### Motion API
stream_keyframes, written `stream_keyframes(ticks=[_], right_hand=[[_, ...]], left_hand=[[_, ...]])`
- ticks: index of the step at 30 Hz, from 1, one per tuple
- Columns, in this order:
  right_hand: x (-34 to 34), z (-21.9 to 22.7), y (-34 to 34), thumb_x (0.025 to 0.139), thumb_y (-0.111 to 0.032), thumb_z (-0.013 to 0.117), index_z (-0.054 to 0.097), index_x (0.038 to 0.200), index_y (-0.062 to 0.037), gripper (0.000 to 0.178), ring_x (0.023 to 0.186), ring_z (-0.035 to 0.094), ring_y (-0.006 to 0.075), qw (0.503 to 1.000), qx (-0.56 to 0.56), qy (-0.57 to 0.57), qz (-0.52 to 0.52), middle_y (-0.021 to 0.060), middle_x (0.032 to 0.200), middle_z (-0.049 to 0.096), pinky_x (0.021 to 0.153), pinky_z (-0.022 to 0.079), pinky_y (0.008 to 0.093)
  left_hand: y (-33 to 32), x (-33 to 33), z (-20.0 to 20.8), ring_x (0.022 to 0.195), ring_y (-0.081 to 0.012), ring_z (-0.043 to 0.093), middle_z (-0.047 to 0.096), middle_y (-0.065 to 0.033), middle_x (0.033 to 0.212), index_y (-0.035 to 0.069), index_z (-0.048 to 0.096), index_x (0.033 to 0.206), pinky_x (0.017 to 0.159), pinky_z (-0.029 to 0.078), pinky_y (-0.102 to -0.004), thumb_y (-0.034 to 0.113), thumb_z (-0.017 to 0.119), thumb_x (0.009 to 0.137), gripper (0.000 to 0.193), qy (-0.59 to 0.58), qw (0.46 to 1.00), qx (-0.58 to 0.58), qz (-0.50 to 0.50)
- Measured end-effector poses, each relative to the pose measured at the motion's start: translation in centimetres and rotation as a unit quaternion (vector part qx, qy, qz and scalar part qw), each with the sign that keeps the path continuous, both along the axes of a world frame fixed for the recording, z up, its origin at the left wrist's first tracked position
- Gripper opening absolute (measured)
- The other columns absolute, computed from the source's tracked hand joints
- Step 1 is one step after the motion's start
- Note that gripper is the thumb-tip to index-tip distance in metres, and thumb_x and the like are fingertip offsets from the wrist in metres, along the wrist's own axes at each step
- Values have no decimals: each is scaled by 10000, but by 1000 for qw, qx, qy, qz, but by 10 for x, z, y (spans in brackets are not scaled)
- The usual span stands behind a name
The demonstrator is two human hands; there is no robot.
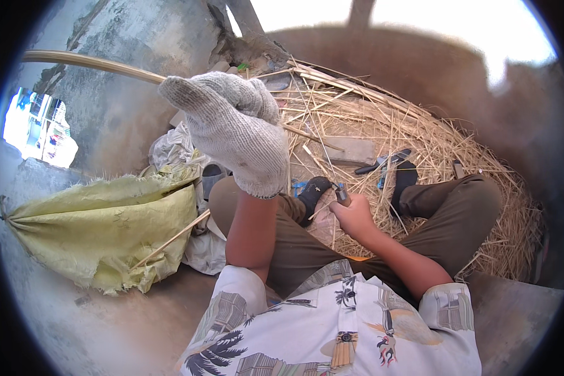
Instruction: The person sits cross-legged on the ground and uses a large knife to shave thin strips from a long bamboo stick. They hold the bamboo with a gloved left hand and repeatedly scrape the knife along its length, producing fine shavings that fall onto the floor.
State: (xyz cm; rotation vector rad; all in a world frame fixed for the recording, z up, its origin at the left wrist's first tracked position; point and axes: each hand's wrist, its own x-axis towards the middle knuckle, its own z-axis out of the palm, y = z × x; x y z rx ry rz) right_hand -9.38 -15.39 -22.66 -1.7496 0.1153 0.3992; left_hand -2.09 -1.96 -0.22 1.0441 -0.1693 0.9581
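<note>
My left hand, in a white knitted glove, is raised and closed round a long pale strip that looks like split bamboo. One end runs out to the far left. A thin, curved piece of it shows past the glove on the right. Low between my legs, my bare right hand is closed on a short tool with a dark, rounded end. The fingers hide the rest of this tool, so its kind does not show. My right hand is beside my dark shoe.
Straw-like shavings cover the ground ahead and to the right. A grey brick lies among them, near a dark-handled tool. On my left are a yellow-green woven sack and a loose stick. Walls rise around.
</note>
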Motion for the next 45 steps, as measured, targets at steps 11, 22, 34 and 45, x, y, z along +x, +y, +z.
stream_keyframes(ticks=[11, 22, 34, 45], right_hand=[[-14, 50, -8, 823, -143, 699, 590, 699, 22, 233, 530, 502, 125, 976, 68, -206, 4, 38, 570, 553, 534, 419, 326], [5, 25, -2, 810, -159, 659, 590, 689, -24, 194, 369, 454, 149, 986, 90, 134, 30, 30, 502, 466, 369, 363, 321], [-11, 56, -13, 826, -91, 655, 501, 620, -29, 264, 509, 428, 66, 984, 129, -125, 10, -7, 540, 476, 477, 348, 290], [15, 14, -4, 796, -158, 657, 544, 641, -34, 228, 365, 448, 151, 970, 158, 180, 47, 33, 505, 481, 366, 357, 322]], left_hand=[[11, 2, -4, 391, -112, 243, 310, 22, 489, 151, 372, 595, 355, 245, -268, 663, 403, 991, 648, -16, 999, 22, -18], [0, 4, -4, 380, -110, 234, 300, 18, 486, 147, 355, 591, 339, 222, -273, 646, 398, 1005, 650, 11, 1000, -21, 6], [1, 7, -6, 390, -113, 245, 309, 13, 490, 140, 372, 611, 346, 231, -268, 683, 403, 980, 657, 21, 999, -9, 38], [8, 7, -6, 374, -113, 248, 296, 15, 472, 142, 357, 608, 325, 238, -275, 708, 400, 966, 671, 49, 999, -1, 20]])
